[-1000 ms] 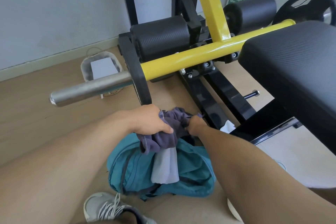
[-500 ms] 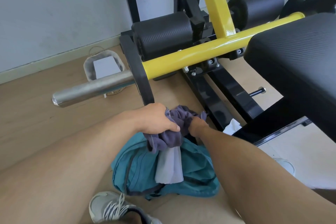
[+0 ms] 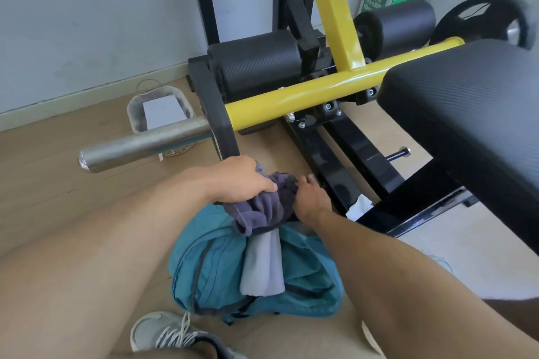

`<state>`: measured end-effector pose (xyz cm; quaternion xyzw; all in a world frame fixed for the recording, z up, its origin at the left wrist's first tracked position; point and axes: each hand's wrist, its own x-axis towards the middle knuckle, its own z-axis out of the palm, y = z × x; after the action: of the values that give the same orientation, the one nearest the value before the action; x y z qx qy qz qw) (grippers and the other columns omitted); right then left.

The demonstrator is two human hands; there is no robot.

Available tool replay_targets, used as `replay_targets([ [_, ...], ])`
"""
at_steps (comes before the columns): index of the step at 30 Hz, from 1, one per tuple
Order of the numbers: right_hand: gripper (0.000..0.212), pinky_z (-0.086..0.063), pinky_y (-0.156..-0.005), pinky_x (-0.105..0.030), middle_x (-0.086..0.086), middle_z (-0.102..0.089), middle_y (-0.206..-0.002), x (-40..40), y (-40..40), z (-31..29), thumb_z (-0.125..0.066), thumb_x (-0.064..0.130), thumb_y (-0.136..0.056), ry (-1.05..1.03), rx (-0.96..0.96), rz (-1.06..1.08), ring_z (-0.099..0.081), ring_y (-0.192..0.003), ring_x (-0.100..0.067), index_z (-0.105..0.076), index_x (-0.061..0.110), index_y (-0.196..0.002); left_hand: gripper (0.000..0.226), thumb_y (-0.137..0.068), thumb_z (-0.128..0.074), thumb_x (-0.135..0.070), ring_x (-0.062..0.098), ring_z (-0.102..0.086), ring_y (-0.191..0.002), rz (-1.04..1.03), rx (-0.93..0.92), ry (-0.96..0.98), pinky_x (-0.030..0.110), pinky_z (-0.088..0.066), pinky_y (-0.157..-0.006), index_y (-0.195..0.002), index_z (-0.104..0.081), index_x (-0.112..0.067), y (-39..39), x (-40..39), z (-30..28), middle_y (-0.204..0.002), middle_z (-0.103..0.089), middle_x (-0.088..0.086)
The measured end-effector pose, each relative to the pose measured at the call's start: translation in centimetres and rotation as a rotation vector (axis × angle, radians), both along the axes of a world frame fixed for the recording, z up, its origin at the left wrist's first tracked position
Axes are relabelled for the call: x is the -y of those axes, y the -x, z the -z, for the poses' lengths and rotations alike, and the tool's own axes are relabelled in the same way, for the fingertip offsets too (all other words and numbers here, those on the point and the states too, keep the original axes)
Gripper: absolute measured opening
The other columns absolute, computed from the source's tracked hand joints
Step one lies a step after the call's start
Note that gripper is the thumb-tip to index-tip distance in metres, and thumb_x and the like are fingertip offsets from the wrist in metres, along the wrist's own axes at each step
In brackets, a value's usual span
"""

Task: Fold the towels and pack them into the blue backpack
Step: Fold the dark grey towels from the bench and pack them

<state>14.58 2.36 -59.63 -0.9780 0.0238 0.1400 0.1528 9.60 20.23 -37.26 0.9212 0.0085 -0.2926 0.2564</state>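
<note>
Two towels are in play: the dark purple towel (image 3: 262, 204) is bunched at the mouth of the blue backpack (image 3: 210, 268), and a pale grey towel (image 3: 262, 265) hangs out below it, draped over the front of the bag. The backpack lies on the wooden floor (image 3: 43, 183) between my legs. My left hand (image 3: 242, 179) grips the top of the purple towel, fingers curled around a fistful of cloth. My right hand (image 3: 309, 198) is just beside it, pressed against the other side of the bundle at the bag's opening; whether it holds cloth or the bag's edge I cannot tell. I judge this to be the packing step, with neither towel fully inside. The next move calls for pushing the purple bundle down while keeping the opening wide, then tucking in the grey one. Beyond the bag stands the yellow bar (image 3: 306, 96) of a weight bench (image 3: 466, 114).
</note>
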Motion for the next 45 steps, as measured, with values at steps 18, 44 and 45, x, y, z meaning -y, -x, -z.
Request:
replay_targets([
  [18,0.066,-0.045,-0.107,-0.027,0.003,-0.028,-0.166,5.0,8.5,-35.1,-0.056,0.005,-0.098,-0.379,0.902,-0.300,-0.033,-0.149,-0.014,-0.036,0.032,-0.155,0.069,-0.082,-0.082,-0.035,0.010,-0.063,-0.097,-0.439,0.678,0.580,0.023,-0.047,-0.074,-0.132,-0.038,-0.017,2.5,5.1,-8.4,-0.105,-0.061,-0.014],
  [44,0.067,-0.049,-0.102,-0.031,0.001,-0.063,-0.135,15.9,7.9,-37.7,-0.050,-0.008,-0.079,-0.749,1.257,0.553,-0.057,-0.126,-0.008,-0.058,0.028,-0.134,0.018,-0.092,-0.073,-0.038,0.008,-0.069,-0.098,-0.331,0.533,0.911,0.022,-0.052,-0.080,-0.108,-0.069,-0.032,2.9,11.0,-11.1,-0.100,-0.071,-0.010],
  [45,0.077,-0.039,-0.115,-0.035,0.000,-0.048,-0.154,16.9,7.7,-37.2,-0.048,-0.012,-0.079,-0.589,1.148,0.522,-0.041,-0.144,-0.015,-0.052,0.031,-0.143,0.017,-0.091,-0.074,-0.039,0.011,-0.070,-0.097,-0.327,0.541,0.904,0.025,-0.054,-0.080,-0.105,-0.068,-0.031,2.9,11.0,-10.9,-0.098,-0.072,-0.009],
])
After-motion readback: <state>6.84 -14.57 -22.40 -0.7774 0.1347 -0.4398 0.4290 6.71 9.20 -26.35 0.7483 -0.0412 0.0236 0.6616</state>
